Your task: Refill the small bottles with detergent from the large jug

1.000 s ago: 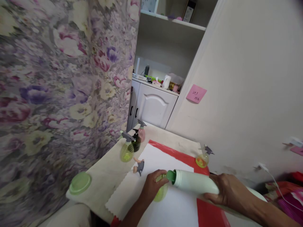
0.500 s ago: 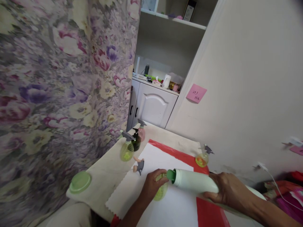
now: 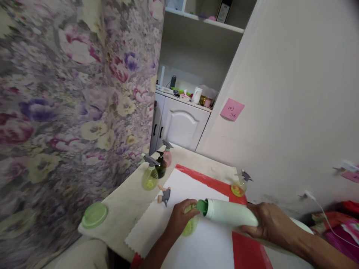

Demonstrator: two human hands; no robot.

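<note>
One curled left hand [image 3: 181, 217] holds the neck of a small yellow-green bottle [image 3: 190, 227], nearer the front edge of the bench [image 3: 122, 209] than the back. The right hand [image 3: 265, 220] is wrapped round a tipped pale-green bottle [image 3: 231, 213], its green spout [image 3: 201, 206] by that neck.

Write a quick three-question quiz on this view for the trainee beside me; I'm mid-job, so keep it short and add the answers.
1. True or false: the left grip is around a small yellow-green bottle.
2. Which way does the mouth of the pale green container in the right grip point?
A) Toward the pink note
B) Toward the left grip
C) Toward the cabinet door
3. What lies loose on the white sheet, by its left edge?

Key:
1. True.
2. B.
3. A detached trigger spray head.
</note>
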